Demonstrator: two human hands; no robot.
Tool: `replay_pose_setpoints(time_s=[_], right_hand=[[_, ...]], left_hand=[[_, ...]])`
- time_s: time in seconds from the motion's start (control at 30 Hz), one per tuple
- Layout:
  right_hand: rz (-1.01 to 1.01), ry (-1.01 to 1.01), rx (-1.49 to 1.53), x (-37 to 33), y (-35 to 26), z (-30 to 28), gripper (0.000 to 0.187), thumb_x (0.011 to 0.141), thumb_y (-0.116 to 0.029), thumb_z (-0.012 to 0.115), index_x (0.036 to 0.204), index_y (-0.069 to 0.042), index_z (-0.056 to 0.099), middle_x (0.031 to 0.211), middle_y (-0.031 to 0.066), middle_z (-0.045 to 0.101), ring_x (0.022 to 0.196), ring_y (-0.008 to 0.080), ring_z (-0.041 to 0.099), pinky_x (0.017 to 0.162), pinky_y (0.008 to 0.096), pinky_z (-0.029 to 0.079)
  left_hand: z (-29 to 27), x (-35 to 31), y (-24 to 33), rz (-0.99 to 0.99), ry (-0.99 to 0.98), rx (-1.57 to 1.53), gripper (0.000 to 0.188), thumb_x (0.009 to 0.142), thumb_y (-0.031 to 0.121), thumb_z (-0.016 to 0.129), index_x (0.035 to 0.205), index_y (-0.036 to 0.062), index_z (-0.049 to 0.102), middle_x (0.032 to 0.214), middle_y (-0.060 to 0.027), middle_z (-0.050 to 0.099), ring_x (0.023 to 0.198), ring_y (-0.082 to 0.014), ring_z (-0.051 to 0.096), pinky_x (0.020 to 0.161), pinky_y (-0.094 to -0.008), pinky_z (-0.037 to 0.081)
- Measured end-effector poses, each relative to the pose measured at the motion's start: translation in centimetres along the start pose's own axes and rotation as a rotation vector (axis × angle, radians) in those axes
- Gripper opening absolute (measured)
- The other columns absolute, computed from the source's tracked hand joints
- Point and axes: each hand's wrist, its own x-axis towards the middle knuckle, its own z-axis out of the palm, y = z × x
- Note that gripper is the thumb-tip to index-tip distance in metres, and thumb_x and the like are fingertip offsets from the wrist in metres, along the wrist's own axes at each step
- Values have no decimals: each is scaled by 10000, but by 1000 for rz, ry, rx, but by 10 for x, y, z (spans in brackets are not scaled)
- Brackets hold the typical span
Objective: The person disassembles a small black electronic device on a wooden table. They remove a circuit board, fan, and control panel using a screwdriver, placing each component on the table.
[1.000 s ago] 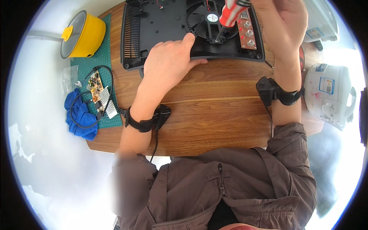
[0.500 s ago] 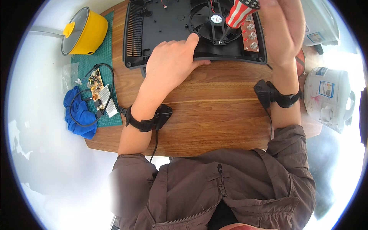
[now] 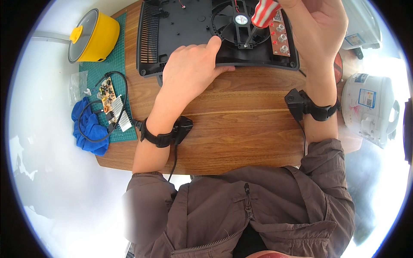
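A black plastic housing [image 3: 185,28], with a round fan [image 3: 221,32] in it, lies at the far middle of the table. My left hand [image 3: 189,69] is closed over its near edge, with the thumb along the front rim. My right hand [image 3: 320,36] pinches the end of a screwdriver [image 3: 263,15] with a red and white striped handle; the picture's upper edge cuts off part of these fingers. Tilted, its shaft reaches the near end of the fan's bracket, where the tip meets a small screw spot. A brown circuit strip [image 3: 279,38] sits right of the fan.
On a green cutting mat [image 3: 99,71] at the left stand a yellow pot [image 3: 101,36], a circuit board [image 3: 111,101] with a looped black cable, and a blue cloth [image 3: 90,129]. A white rice cooker [image 3: 370,107] is at the right. The wooden table [image 3: 232,129] spreads between.
The screwdriver's handle has shifted slightly left and up, and my right hand has turned with its fingers opened more around the handle's end. My left hand stays on the housing.
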Motion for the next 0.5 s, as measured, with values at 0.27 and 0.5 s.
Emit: replay_pose_setpoints(time_s=[0.27,0.5], right_hand=[[-72,-82,-65,-5,1,-9,357,993,-31,622,1332,68,567,1218,102,647,1065,113,609,916,249,505],[64,116,229,-5,-7,10,454,946,28,662,1377,48,520,1190,111,653,1003,102,605,883,233,510]], left_hand=[[0,1,0,6,10,3,592,836,551,776,1043,55,529,656,-146,634,662,-360,670,611,-425,543],[0,1,1,-1,2,-5,590,839,552,772,1042,56,524,659,-152,636,668,-374,669,611,-435,543]])
